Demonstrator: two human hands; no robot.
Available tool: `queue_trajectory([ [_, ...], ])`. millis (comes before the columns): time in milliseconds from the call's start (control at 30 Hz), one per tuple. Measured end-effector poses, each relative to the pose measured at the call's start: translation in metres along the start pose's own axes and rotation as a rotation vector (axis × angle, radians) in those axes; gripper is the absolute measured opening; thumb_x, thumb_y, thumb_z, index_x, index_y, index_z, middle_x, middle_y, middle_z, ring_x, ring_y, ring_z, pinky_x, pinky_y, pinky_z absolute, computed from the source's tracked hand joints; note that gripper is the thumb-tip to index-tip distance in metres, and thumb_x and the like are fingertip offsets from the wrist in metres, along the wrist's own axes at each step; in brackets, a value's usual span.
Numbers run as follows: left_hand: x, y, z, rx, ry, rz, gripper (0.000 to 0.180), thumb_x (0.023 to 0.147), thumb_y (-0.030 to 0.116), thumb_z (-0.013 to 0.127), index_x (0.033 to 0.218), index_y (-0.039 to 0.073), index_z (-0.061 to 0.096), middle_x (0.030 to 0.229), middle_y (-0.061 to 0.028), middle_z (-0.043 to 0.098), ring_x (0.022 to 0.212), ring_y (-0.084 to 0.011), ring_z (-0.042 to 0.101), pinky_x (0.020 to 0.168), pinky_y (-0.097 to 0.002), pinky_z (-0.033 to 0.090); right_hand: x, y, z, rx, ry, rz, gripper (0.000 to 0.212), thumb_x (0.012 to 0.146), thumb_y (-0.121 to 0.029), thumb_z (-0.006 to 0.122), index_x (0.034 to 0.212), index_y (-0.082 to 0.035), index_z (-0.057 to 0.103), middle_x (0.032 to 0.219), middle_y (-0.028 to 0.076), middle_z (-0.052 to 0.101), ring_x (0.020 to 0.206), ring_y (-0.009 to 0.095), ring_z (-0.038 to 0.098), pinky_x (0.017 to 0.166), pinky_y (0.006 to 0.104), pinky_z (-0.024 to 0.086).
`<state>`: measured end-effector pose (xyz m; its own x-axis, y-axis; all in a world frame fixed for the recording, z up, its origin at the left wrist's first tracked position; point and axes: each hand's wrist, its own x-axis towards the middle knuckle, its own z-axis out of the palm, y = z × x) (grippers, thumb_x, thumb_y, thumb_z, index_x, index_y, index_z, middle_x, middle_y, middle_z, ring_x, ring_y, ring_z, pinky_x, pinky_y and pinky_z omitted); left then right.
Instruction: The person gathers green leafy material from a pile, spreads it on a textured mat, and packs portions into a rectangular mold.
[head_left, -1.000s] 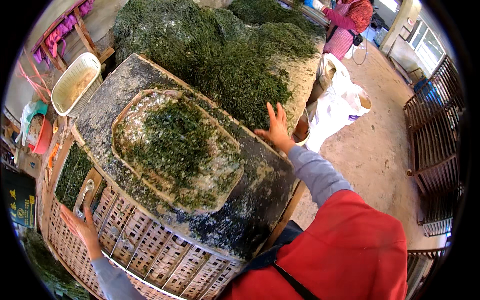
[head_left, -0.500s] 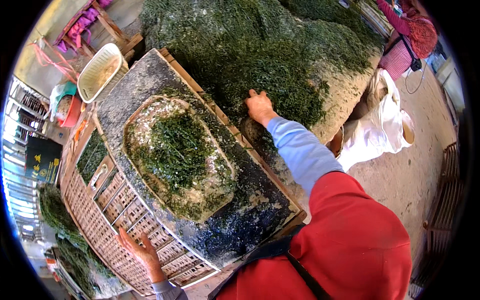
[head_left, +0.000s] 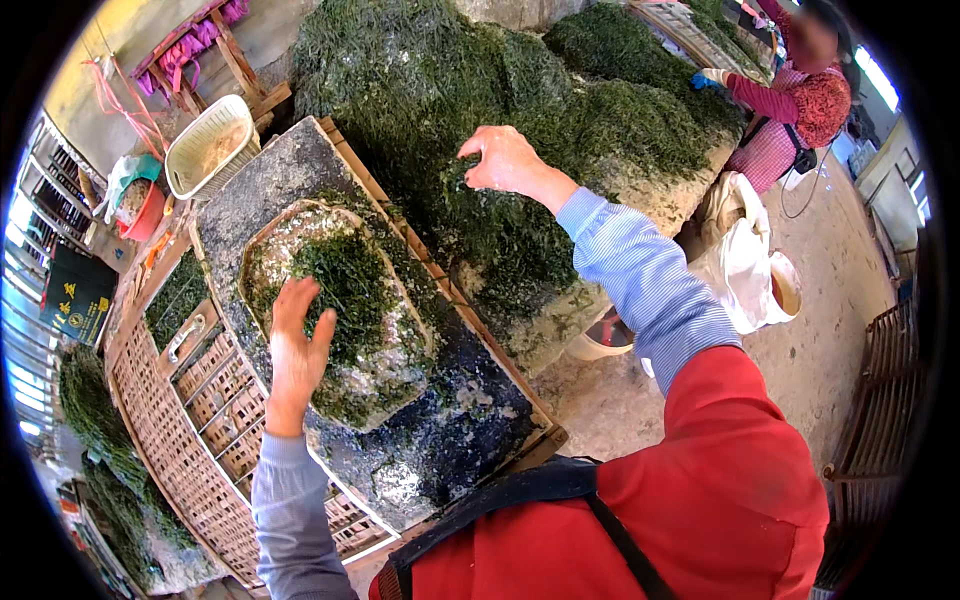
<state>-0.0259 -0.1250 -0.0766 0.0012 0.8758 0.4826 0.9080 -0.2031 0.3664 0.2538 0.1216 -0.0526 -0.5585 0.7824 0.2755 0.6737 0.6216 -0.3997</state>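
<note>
L hand (head_left: 297, 350): fingers spreading up-frame, thumb standing apart, nothing visibly held; contact unclear. R hand (head_left: 510, 165): half-curling over the seaweed heap (head_left: 400, 80), upper ctr; can't tell if it's gripping strands. Seaweed clump (head_left: 355, 290) sitting ctr-left on oblong tray (head_left: 385, 395), lying just right of L fingertips, L hand being nearer. Clump's long axis running approx upper-left to lower-right, no clear tip pointing anywhere. Speckled board (head_left: 290, 165) lying under tray. Co-worker (head_left: 790, 110) standing upper right.

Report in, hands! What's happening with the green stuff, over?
Left bare hand open over small, dark-green stringy pile. Right bare hand half-curled over large, dark-green stringy heap; grip unclear. Long brown wooden rail between hands.
</note>
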Motion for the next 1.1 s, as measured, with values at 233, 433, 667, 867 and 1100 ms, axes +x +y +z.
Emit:
queue_trajectory([
  [233, 0.121, 0.062, -0.018, -0.978, 0.035, -0.267, 0.067, 0.092, 0.05, 0.04, 0.13, -0.004, 0.04, 0.123, -0.0167, 0.053, 0.114, -0.0238, 0.05, 0.101, -0.0349, 0.033, 0.009, -0.069, -0.074, 0.348, 0.026, -0.094, 0.045, 0.065, -0.015, 0.073, 0.106, -0.001, 0.064, 0.097, 0.017, 0.065, 0.08, 0.021, 0.065, 0.075, 0.031, 0.053],
  [433, 0.172, 0.09, -0.039, -1.557, 0.104, -0.436, 0.067, 0.092, 0.057, 0.032, 0.124, 0.0, 0.046, 0.116, -0.0146, 0.057, 0.105, -0.0259, 0.055, 0.092, -0.0387, 0.043, 0.028, -0.161, -0.116, 0.699, -0.034, -0.255, 0.047, 0.069, -0.009, 0.072, 0.111, 0.005, 0.059, 0.08, 0.008, 0.068, 0.074, 0.012, 0.063, 0.072, 0.0282, 0.051],
  [667, 0.076, 0.091, -0.027, -1.738, 0.043, -0.454, 0.075, 0.09, 0.063, 0.022, 0.127, 0.001, 0.041, 0.109, -0.0185, 0.061, 0.074, -0.0251, 0.061, 0.072, -0.0413, 0.05, 0.036, -0.188, -0.068, 0.959, -0.316, -0.145, 0.068, 0.055, -0.025, 0.075, 0.115, 0.002, 0.056, 0.119, 0.025, 0.052, 0.105, 0.036, 0.053, 0.099, 0.0436, 0.036],
  [867, 0.02, 0.022, -0.046, -1.479, -0.077, -1.025, 0.018, 0.091, 0.016, 0.052, 0.102, 0.002, 0.046, 0.075, -0.0038, 0.051, 0.047, -0.004, 0.035, 0.036, -0.0166, 0.028, 0.057, -0.193, 0.073, 0.736, -0.365, -0.292, 0.045, 0.067, -0.043, 0.073, 0.088, -0.003, 0.069, 0.086, 0.015, 0.066, 0.082, 0.023, 0.062, 0.072, 0.0366, 0.049],
  [1100, 0.065, 0.007, -0.106, -1.324, -0.059, -0.942, 0.015, 0.091, 0.016, 0.053, 0.085, 0.005, 0.045, 0.071, -0.0019, 0.049, 0.042, -0.003, 0.031, 0.032, -0.0175, 0.027, -0.04, -0.042, 0.111, 0.373, 0.458, 0.01, 0.043, 0.077, -0.032, 0.066, 0.11, -0.006, 0.058, 0.12, 0.016, 0.051, 0.113, 0.032, 0.046, 0.092, 0.0414, 0.04],
])
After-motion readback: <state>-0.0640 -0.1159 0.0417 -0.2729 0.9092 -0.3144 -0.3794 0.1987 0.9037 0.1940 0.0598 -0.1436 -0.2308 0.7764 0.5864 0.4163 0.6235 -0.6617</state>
